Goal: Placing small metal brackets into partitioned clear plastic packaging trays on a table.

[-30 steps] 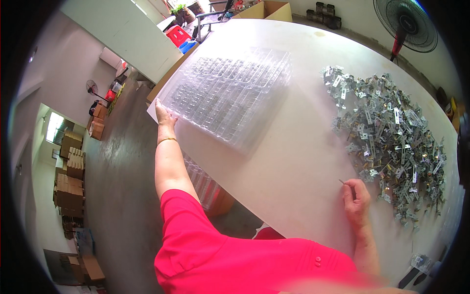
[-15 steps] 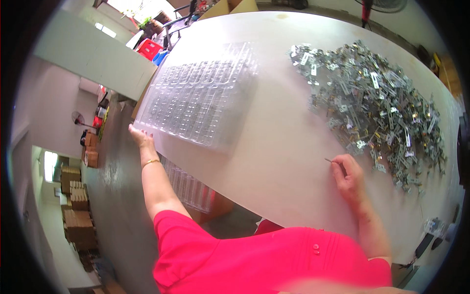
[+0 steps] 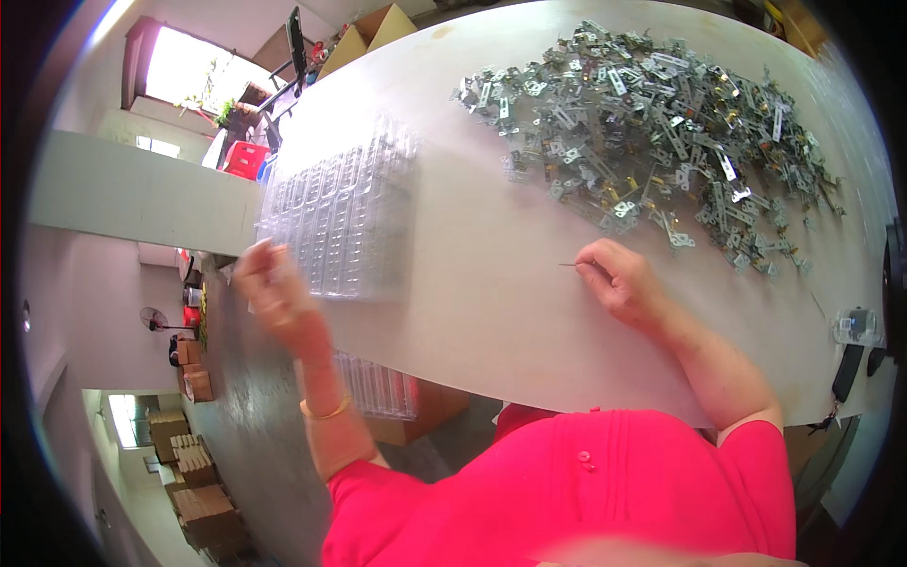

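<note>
A thin metal rod [image 3: 568, 265] is pinched in the fingertips of the right hand [image 3: 619, 283], its free end pointed left above the pale tabletop [image 3: 472, 283]. The left hand [image 3: 276, 291] is blurred; whether its fingers are spread or closed cannot be told, nor whether the stacked clear plastic trays [image 3: 333, 227], just ahead and to its right, are touched. Small metal brackets [image 3: 652, 123] are heaped beyond the right hand. The rod is best held lightly, clear of the heap; the trays are best handled by their rims.
</note>
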Demonstrator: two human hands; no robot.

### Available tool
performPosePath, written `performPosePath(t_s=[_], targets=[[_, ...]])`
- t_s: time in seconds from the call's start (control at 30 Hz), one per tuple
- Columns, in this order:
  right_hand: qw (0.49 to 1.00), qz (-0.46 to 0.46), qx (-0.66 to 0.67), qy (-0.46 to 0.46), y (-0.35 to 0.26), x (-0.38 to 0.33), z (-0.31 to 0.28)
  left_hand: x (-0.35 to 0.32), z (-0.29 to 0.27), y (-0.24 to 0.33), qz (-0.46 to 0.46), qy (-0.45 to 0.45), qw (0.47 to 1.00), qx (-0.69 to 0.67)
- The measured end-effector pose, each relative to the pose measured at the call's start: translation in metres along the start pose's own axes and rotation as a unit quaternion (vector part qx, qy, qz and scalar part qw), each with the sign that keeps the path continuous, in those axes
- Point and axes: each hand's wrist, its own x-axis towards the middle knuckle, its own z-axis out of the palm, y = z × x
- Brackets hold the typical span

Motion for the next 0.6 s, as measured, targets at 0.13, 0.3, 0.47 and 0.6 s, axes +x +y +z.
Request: performPosePath(t_s=[0.13,0.3,0.47,0.6], targets=[[1.0,-0.004,0.011,-0.01,0.006,-0.001,0.001,-0.041,0.097,0.032,0.028,-0.113,0.989,-0.087],[1.0,-0.017,0.011,-0.008,0.008,0.0,0.0,-0.019,0.193,0.014,-0.085,-0.161,0.975,-0.126],[0.999,-0.044,-0.014,-0.017,0.013,0.001,0.004,0.026,0.263,-0.039,-0.152,-0.222,0.962,-0.039],[0.999,-0.051,-0.01,-0.009,0.015,0.0,0.005,0.053,0.315,-0.083,-0.104,-0.267,0.952,0.104]])
